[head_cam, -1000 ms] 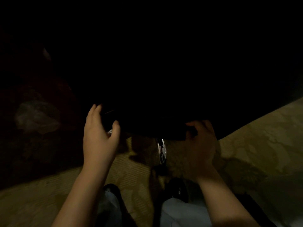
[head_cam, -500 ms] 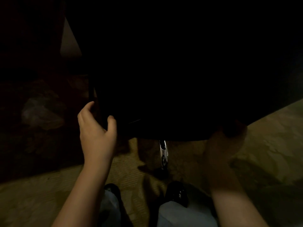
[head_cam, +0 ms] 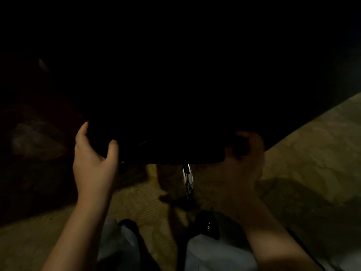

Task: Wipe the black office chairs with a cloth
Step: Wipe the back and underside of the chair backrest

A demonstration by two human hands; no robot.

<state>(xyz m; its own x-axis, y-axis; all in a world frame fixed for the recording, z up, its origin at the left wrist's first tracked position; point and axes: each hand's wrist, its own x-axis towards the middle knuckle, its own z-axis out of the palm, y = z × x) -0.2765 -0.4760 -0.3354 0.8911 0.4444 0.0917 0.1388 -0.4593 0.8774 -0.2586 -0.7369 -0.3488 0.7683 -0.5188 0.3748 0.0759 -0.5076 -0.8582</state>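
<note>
Two hands are gripping the near lower edge of the black chair (head_cam: 166, 141). The left hand (head_cam: 93, 161) is clasping the chair's left corner, thumb on the near face and fingers wrapping behind the edge. The right hand (head_cam: 244, 163), sitting in deep shadow, is curling its fingers (head_cam: 250, 136) over the chair's right corner; whether a cloth is lying under them cannot be told. The chair is filling the upper view as a dark mass, its detail unreadable. Below the chair's edge a chrome post (head_cam: 187, 178) is standing on patterned carpet (head_cam: 302, 163). Near the post, black shoes (head_cam: 207, 223) and pale trouser legs (head_cam: 214, 253) are showing.
</note>
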